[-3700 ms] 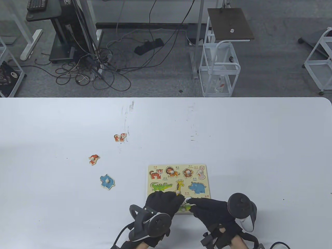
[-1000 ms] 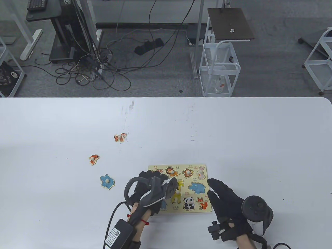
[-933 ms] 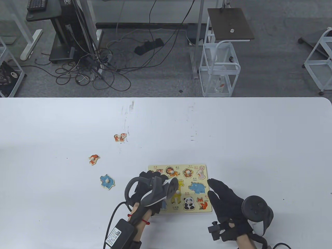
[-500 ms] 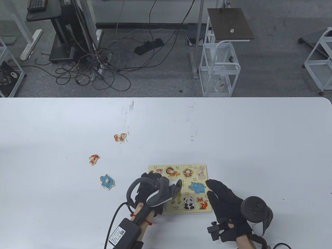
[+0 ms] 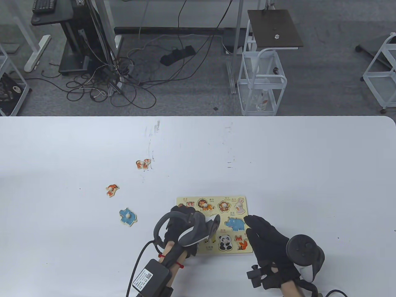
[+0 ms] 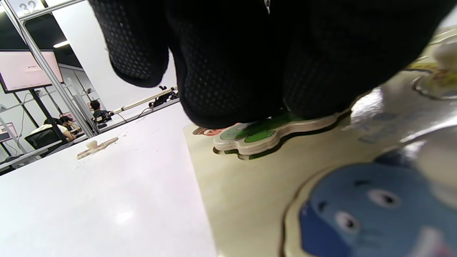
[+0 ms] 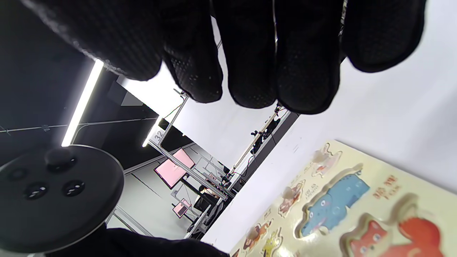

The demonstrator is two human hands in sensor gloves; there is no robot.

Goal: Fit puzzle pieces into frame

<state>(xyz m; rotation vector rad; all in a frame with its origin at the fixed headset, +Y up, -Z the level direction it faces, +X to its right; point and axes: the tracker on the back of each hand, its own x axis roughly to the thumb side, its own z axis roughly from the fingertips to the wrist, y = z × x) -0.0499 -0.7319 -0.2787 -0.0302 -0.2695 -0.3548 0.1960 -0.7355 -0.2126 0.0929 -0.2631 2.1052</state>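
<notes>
The yellow puzzle frame (image 5: 181, 199) lies near the table's front edge, with lion, monkey, rabbit, hippo, panda and fox spots showing. My left hand (image 5: 182, 221) lies over the frame's left side. In the left wrist view its curled fingers (image 6: 221, 89) bear on the green crocodile piece (image 6: 264, 134), which sits slightly raised in its slot; the knob is hidden. A blue elephant piece (image 6: 357, 210) lies just in front. My right hand (image 5: 252, 224) hovers by the frame's right edge with fingers (image 7: 250, 71) extended and nothing in them.
Three loose pieces lie on the white table left of the frame: a tiger (image 5: 143, 163), a fox (image 5: 112, 189) and a blue hippo (image 5: 127, 216). Beyond the table's far edge are floor cables and a white wire cart (image 5: 261, 83).
My left hand has shifted slightly right over the frame's left side and now covers the giraffe. The right hand has crept a little left toward the frame's edge.
</notes>
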